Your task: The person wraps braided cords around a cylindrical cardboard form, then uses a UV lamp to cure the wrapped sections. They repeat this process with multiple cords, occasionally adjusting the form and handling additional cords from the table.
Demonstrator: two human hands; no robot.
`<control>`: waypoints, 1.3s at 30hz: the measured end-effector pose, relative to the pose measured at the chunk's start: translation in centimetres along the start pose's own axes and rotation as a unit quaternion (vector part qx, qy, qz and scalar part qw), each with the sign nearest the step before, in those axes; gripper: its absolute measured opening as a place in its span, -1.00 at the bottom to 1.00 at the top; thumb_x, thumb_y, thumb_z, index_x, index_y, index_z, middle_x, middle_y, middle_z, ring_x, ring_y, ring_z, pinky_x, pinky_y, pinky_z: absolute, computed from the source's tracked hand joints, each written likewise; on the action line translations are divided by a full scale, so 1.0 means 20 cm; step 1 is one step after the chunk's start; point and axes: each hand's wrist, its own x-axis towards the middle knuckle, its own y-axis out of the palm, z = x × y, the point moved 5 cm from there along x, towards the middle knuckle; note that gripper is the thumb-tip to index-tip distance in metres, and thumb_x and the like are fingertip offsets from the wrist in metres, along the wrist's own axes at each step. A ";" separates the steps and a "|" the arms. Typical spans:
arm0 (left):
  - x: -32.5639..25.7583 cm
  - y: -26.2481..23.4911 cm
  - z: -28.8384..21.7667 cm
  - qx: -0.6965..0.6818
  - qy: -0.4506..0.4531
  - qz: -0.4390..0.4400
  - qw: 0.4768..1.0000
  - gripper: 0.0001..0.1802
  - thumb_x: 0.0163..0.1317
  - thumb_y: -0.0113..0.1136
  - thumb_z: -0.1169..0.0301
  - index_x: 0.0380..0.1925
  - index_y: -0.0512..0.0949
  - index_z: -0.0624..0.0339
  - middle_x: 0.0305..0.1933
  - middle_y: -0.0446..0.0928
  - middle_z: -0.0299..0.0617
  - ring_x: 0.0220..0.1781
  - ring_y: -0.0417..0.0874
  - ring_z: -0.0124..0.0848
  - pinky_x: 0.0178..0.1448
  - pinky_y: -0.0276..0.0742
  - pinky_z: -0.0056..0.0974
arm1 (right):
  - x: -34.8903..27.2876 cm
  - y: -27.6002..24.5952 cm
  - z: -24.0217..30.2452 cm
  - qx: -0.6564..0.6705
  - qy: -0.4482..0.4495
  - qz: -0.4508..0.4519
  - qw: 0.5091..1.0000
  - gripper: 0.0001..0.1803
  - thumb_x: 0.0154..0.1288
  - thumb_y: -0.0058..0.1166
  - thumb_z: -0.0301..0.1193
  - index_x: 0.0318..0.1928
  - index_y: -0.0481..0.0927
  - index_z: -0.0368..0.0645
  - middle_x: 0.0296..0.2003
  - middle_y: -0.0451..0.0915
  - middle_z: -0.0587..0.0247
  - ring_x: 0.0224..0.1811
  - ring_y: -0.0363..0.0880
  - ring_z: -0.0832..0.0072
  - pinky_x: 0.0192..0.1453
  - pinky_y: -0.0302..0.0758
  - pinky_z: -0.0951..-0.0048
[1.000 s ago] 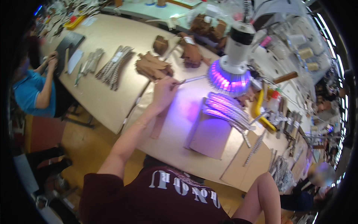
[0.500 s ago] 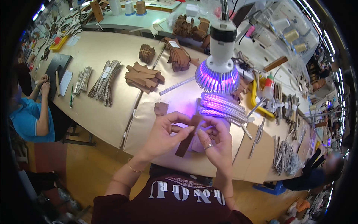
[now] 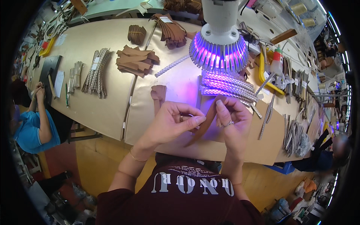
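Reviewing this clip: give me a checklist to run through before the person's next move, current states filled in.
1. Right hand has the brown strip: ok, pinched near its upper end.
2. Left hand touching the strip: cannot tell.
3. Strip lying flat: not ok, held up and curved.
4. Lamp lit: ok, purple glow.
5. Braided cords grouped: ok, side by side near the lamp.

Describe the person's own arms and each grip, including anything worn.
The sleeves are short and dark maroon; no gloves. The left grip has a ring, with a thin gold-toned bracelet at the wrist; the right grip has a silvery ring.
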 end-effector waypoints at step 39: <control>-0.08 -0.26 -0.03 0.140 0.105 -0.269 0.947 -0.89 0.34 0.11 0.51 -0.25 0.55 0.35 -0.31 0.59 -0.25 -0.36 0.56 -0.59 -0.31 0.47 -0.47 | -0.01 -0.18 0.10 -0.123 -0.031 -0.079 0.989 -0.77 0.42 -0.06 -0.41 -0.32 0.55 -0.31 -0.44 0.55 0.31 -0.35 0.50 0.61 -0.15 0.42 0.55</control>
